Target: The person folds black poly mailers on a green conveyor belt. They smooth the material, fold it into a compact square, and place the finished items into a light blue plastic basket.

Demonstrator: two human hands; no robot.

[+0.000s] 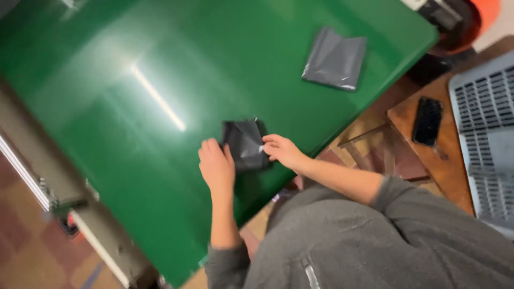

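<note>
Two hands work at the near edge of the green table (pixel 160 64). The left hand (pixel 217 166) lies flat with fingers together, pressing the side of a small dark plastic bag (pixel 244 143). The right hand (pixel 282 151) pinches the other side of this bag with its fingertips. Farther away lies a grey bag (pixel 335 59), flat. A black phone (pixel 427 121) rests on a wooden stool (pixel 412 107) beside the table.

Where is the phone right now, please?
In the head view the phone lies at the right on the wooden side table, beyond the green table, left of the grey crate.
</note>
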